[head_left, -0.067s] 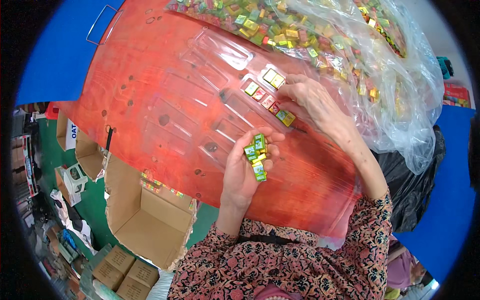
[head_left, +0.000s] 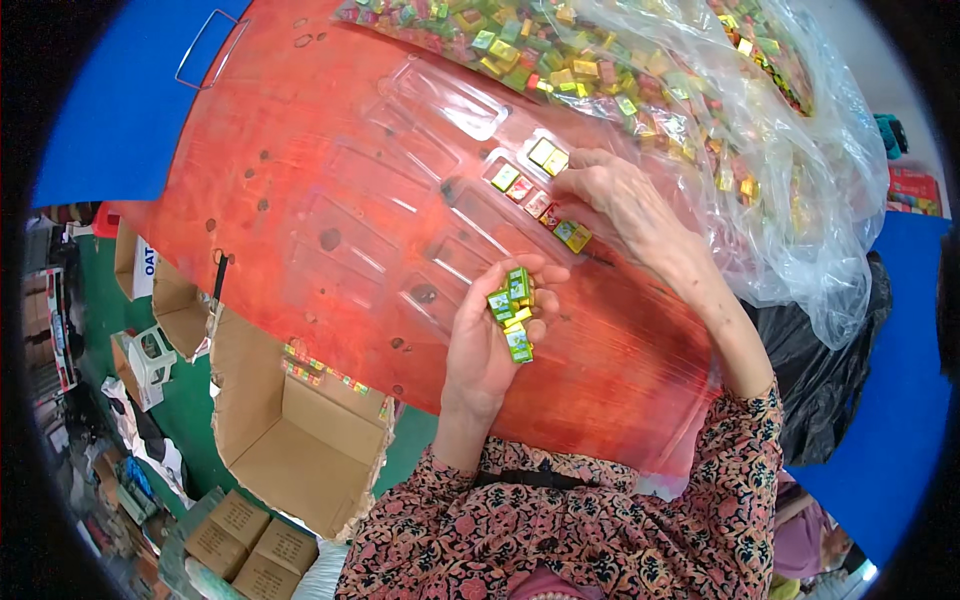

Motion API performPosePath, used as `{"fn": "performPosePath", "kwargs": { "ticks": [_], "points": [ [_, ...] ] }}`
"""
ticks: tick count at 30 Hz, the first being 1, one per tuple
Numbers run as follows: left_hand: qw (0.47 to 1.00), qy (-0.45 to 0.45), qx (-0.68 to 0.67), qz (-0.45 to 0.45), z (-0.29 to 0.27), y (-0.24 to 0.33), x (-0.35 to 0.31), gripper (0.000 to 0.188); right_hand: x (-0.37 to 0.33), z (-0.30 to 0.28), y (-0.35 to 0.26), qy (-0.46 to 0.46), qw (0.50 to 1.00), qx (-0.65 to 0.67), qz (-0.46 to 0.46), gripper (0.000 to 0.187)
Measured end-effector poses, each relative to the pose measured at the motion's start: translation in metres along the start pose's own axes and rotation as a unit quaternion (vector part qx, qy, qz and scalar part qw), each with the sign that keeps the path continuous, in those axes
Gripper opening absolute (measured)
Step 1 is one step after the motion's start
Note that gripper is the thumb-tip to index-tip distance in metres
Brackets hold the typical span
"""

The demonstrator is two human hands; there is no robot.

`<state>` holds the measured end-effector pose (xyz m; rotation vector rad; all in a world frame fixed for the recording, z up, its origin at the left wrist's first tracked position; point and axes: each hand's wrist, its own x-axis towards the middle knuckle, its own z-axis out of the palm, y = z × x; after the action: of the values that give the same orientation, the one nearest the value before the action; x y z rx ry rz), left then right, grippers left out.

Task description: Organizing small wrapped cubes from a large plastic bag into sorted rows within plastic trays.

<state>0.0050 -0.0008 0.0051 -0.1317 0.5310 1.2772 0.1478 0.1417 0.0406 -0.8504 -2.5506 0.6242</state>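
My left hand (head_left: pixel 480 335) is palm up, its fingers curled around several small green-and-yellow packets (head_left: pixel 518 285). In front of it lies a clear plastic tray (head_left: pixel 450 225) with long moulded compartments. One compartment holds a row of small coloured packets (head_left: pixel 519 188), red, white and yellow-green. In the compartment beside it sits a pair of pale yellow packets (head_left: pixel 548 157). My right hand (head_left: pixel 620 200) reaches over the tray's right end with its fingers bent together, the fingertips right beside the yellow pair. Whatever is between those fingertips is hidden.
A large clear bag of small coloured packets (head_left: pixel 560 60) covers the far side of the red tabletop (head_left: pixel 260 130). Black plastic (head_left: pixel 830 350) hangs at the right. Below the table's left edge stand an open cardboard box (head_left: pixel 300 440) and several small brown cartons (head_left: pixel 235 545).
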Motion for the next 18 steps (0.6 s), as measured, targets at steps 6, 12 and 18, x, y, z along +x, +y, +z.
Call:
{"fn": "performPosePath", "kwargs": {
  "ticks": [6,12,18],
  "points": [
    [1.000,-0.013,-0.015,0.013,-0.006,0.001,0.000,0.041,0.021,0.019,-0.003,0.018,0.999,-0.026,0.011,0.015],
    [0.999,-0.006,-0.033,0.003,-0.006,0.001,0.000,0.041,0.038,0.041,0.015,0.014,0.995,-0.074,-0.066,0.017],
    [1.000,-0.015,-0.014,0.019,-0.004,0.005,0.001,0.036,0.045,0.047,0.022,0.010,0.987,-0.109,-0.120,0.011]
  ]
}}
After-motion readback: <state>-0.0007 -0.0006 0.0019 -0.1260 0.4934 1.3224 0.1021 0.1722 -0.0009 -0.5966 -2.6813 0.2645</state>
